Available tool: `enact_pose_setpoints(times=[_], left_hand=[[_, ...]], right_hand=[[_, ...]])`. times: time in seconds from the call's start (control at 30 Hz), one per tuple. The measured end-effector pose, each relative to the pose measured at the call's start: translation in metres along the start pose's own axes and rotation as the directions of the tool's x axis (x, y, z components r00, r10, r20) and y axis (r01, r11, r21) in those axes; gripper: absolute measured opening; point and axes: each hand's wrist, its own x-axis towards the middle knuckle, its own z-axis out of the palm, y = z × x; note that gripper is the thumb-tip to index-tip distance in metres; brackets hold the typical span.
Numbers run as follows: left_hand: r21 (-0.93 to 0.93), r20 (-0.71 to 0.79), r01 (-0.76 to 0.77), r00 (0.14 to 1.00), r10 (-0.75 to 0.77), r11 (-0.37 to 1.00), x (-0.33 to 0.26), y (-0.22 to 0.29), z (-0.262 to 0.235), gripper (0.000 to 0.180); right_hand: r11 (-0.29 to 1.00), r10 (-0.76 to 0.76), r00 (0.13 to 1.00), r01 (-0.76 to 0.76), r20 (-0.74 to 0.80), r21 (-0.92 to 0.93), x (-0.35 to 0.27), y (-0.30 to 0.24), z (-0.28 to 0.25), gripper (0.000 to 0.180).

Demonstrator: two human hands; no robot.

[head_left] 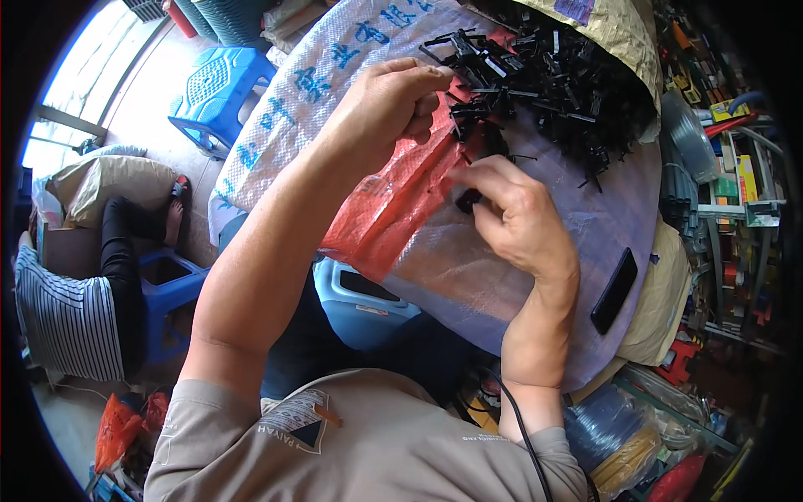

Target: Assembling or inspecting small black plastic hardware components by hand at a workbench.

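My left hand (395, 105) is closed, thumb and forefinger pinched together at the left edge of a heap of thin black plastic parts (569, 92). What the pinch holds is too small to make out. Lower and to the right, my right hand (519, 213) is bent over, with a small black plastic part (468, 199) between its thumb and fingers. Its fingertips are slightly smeared by motion. Beneath both hands lies a red plastic sheet (376, 217), spread over woven sacking (456, 280). More black pieces trail from the heap toward my right hand.
A black phone (615, 291) lies at the sacking's right side. Blue stools (219, 88) stand at left, near a seated person in a striped top (71, 322). Crowded shelves (732, 201) line the right; a light blue stool (360, 305) is by my legs. A cable (527, 435) hangs near my right arm.
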Motion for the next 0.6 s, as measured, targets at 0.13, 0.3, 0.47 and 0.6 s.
enact_pose_setpoints(times=[0.13, 0.3, 0.47, 0.6], left_hand=[[0.071, 0.057, -0.037, 0.998, 0.033, 0.997, 0.001, -0.001, -0.002, 0.017], [0.159, 0.078, -0.059, 0.996, 0.047, 0.985, -0.004, 0.003, 0.002, 0.019], [0.523, 0.328, -0.492, 0.87, 0.369, 0.696, -0.012, -0.003, 0.012, 0.017], [0.592, 0.408, -0.508, 0.859, 0.31, 0.626, -0.023, -0.002, 0.022, 0.034]], right_hand=[[0.979, -0.082, 0.996, 0.086, 0.026, -0.183, -0.004, 0.006, 0.005, 0.035], [0.963, 0.21, 0.906, -0.128, -0.367, 0.236, 0.003, 0.004, 0.003, 0.028], [0.601, 0.566, 0.754, -0.102, -0.333, 0.792, 0.009, 0.018, -0.009, 0.02], [0.546, 0.597, 0.75, -0.121, -0.284, 0.829, 0.006, 0.026, -0.013, 0.022]])
